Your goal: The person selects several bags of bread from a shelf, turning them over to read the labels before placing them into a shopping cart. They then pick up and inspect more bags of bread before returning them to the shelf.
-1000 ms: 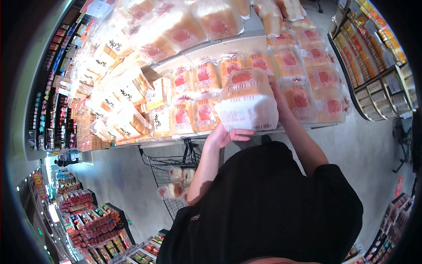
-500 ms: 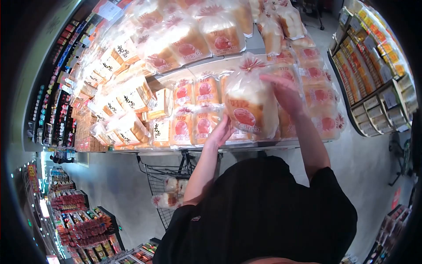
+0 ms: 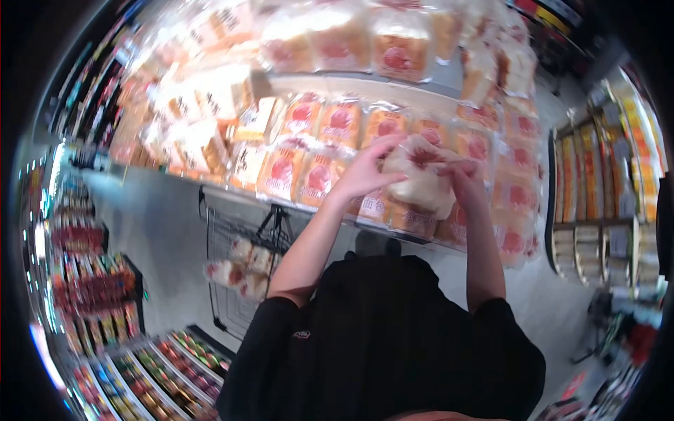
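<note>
A clear plastic bag of bread (image 3: 420, 184) with a gathered red-printed top is between my hands, over the front row of the display. My left hand (image 3: 368, 170) curls round its left side, thumb and fingers against the plastic. On the other side, the fingers of my right hand (image 3: 466, 179) are closed on the bag near its gathered neck. Below and behind lie packed bread loaves (image 3: 321, 175) with round red prints. The bag hides part of that row.
Bread in black-lettered packs (image 3: 210, 98) fills the display's left side. More bagged loaves (image 3: 400, 52) stand on the upper tier. A shopping cart (image 3: 232, 302) holding bagged bread (image 3: 246, 266) is at left below the display. Shelves of goods (image 3: 597, 182) stand at right.
The bag has tipped so its gathered top now faces me. My right hand has come down to its neck, and my left hand has moved up its side. The view has shifted.
</note>
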Tool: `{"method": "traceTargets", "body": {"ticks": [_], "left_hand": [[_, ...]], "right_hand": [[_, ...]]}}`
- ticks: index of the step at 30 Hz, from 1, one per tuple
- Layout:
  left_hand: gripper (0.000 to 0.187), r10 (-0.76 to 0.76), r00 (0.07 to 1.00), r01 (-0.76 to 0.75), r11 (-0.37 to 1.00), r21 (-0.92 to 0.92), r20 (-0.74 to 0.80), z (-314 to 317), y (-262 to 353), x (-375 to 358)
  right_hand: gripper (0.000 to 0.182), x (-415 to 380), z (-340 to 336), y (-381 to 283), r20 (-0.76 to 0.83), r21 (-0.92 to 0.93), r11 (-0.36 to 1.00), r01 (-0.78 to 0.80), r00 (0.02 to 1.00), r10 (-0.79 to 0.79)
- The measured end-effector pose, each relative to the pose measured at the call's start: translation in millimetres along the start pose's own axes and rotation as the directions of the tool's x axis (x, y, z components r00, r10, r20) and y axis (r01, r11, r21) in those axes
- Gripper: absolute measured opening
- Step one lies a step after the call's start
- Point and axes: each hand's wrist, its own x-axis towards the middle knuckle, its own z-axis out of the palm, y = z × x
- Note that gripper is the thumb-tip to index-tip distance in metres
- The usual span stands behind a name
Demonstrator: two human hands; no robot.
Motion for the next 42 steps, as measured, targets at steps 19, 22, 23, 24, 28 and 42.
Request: {"method": "traceTargets", "body": {"ticks": [19,22,23,24,28,42], "left_hand": [[0.036,-0.206,0.835,0.077,0.962,-0.264,-0.510,-12.7,42.4,-131.0],[0.034,-0.219,0.748,0.054,0.961,-0.271,-0.626,-43.7,54.1,-185.7],[0.036,-0.189,0.719,0.009,0.965,-0.263,-0.669,-55.3,53.0,-205.4],[0.035,-0.141,0.688,-0.019,0.977,-0.211,-0.712,-66.8,43.3,-232.3],[0.034,-0.318,0.418,0.204,0.946,-0.253,-0.851,-106.7,57.6,-334.7],[0.039,-0.103,0.125,0.777,0.629,0.032,-0.987,-179.5,-118.5,-578.8]], "right_hand": [[0.030,9.1,96.7,-19.1,0.528,0.216,0.954,0.206,0.798,-0.292],[0.025,-2.3,151.0,-23.5,0.551,0.238,0.945,0.225,0.770,-0.322],[0.024,-5.6,165.8,-22.5,0.556,0.215,0.956,0.202,0.779,-0.289],[0.018,-9.7,180.3,-21.2,0.563,0.200,0.969,0.145,0.792,-0.235],[0.013,-24.6,233.9,4.4,0.529,0.046,0.993,0.104,0.841,-0.113],[0.015,-163.6,340.0,98.0,0.573,-0.178,0.912,-0.369,0.715,0.401]]}}
